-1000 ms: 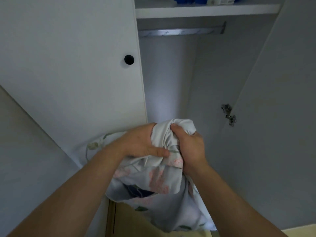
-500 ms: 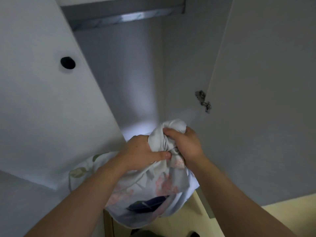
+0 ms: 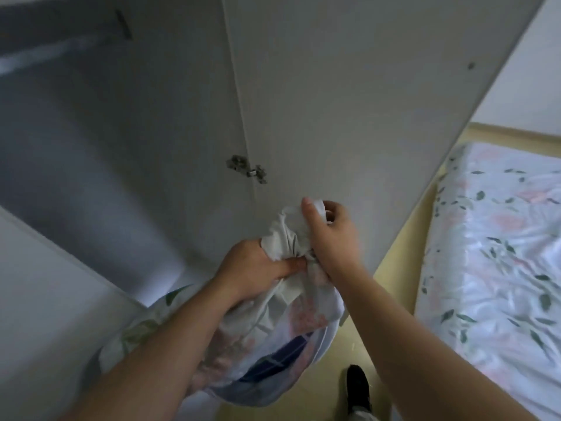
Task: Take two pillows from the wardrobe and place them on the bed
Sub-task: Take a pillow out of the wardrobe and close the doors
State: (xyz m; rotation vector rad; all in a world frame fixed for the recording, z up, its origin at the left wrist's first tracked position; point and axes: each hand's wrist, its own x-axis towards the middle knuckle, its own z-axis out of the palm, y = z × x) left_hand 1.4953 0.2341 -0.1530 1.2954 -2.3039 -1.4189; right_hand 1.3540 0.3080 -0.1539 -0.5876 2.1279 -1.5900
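A floral pillow (image 3: 273,344) in a white case with pink and green print hangs in front of me, outside the open wardrobe (image 3: 106,147). My left hand (image 3: 258,265) is shut on the bunched fabric at its top. My right hand (image 3: 329,235) grips the upper end of the same bunch, thumb raised. A dark blue patch shows through the lower part of the case. The bed (image 3: 498,244) with a matching floral sheet lies at the right. No second pillow is in view.
The wardrobe's right door (image 3: 349,101) stands open between me and the bed, with a metal hinge (image 3: 247,170) on its inner edge. The left door (image 3: 39,299) is also open at the lower left. Yellow floor and my black shoe (image 3: 358,387) are below.
The view has swung to the right, bringing the bed into sight. The pillow has moved right with both hands, and my right hand has shifted higher on the bunched fabric.
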